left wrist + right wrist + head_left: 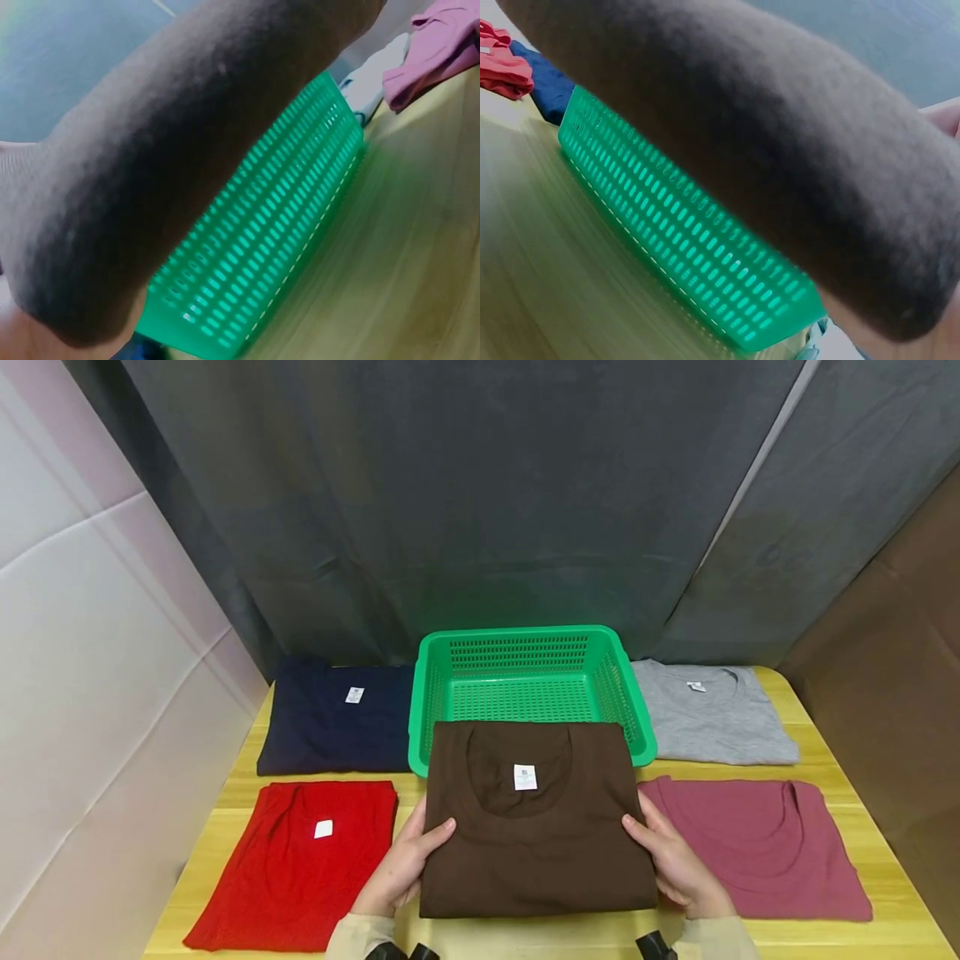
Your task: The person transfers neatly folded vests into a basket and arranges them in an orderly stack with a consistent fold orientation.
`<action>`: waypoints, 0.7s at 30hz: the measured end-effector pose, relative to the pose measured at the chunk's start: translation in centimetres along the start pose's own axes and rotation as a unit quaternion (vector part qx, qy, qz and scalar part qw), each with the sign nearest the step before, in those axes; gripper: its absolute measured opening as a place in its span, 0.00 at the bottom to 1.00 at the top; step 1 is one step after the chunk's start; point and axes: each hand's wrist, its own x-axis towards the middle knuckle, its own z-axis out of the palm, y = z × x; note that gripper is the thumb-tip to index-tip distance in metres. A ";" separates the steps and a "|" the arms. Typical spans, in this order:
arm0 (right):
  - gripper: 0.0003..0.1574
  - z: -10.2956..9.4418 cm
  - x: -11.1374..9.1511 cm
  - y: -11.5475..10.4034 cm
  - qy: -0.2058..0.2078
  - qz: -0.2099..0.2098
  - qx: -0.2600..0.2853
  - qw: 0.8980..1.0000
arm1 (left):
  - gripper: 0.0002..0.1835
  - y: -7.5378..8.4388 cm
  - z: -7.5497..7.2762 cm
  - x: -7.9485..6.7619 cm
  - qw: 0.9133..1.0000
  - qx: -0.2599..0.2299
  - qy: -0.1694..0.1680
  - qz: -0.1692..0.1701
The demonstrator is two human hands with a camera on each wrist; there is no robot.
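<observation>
A folded brown T-shirt (536,868), its white neck label facing up, is held level between both hands. My left hand (401,864) grips its left edge, thumb on top and the other fingers underneath, mostly hidden. On the opposite edge my right hand (678,864) holds it the same way. Both wrist views show the shirt raised above the wooden table (405,247). Just behind it stands a green perforated basket (525,693), whose near rim the shirt covers in the head view. No garment shows in the visible part of the basket.
Left of the basket lies a folded navy shirt (315,731), with a red one (300,877) nearer the front. To the right are a folded grey shirt (720,727) and a mauve one (787,860). A dark curtain (450,510) hangs behind the table.
</observation>
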 end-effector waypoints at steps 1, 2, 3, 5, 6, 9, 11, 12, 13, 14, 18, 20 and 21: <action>0.31 0.0 0.1 -0.1 0.001 0.000 -0.001 1.000 | 0.33 0.0 0.0 0.1 1.000 -0.002 0.001 0.002; 0.31 -0.1 0.2 -0.2 0.001 0.000 -0.002 1.000 | 0.34 0.0 0.0 0.2 1.000 -0.002 0.003 0.005; 0.31 -0.1 0.2 -0.3 0.003 0.000 -0.003 1.000 | 0.34 0.0 0.0 0.4 1.000 -0.006 0.004 0.006; 0.31 -0.3 0.4 -0.4 0.004 0.001 -0.009 1.000 | 0.34 0.0 0.0 0.6 1.000 -0.003 0.007 0.008; 0.31 -0.3 0.4 -0.5 0.005 0.003 -0.013 1.000 | 0.34 0.0 0.0 0.7 1.000 0.000 0.010 0.008; 0.32 -0.4 0.6 -0.7 0.010 0.005 -0.026 1.000 | 0.35 0.1 0.0 0.9 1.000 0.007 0.009 0.008; 0.32 -0.5 0.8 -0.8 0.015 0.006 -0.034 0.999 | 0.35 0.3 -0.1 1.1 1.000 0.007 0.009 0.009; 0.32 -0.5 0.9 -0.9 0.017 0.008 -0.036 0.999 | 0.34 0.3 -0.1 1.1 1.000 0.005 0.007 0.010; 0.32 -0.5 1.0 -1.0 0.019 0.009 -0.038 0.999 | 0.34 0.4 -0.1 1.2 1.000 0.005 0.007 0.011; 0.33 -0.5 1.1 -1.1 0.021 0.010 -0.040 0.999 | 0.34 0.4 -0.1 1.2 1.000 0.004 0.005 0.014; 0.33 -0.5 1.4 -1.4 0.013 0.011 -0.035 0.999 | 0.34 0.7 -0.3 1.4 1.000 0.013 -0.001 0.024; 0.32 -0.5 1.6 -1.5 0.008 0.011 -0.031 0.999 | 0.34 0.9 -0.4 1.4 1.000 0.015 -0.002 0.026; 0.32 -0.5 1.7 -1.5 0.007 0.011 -0.029 1.000 | 0.34 0.9 -0.4 1.5 1.000 0.015 -0.002 0.025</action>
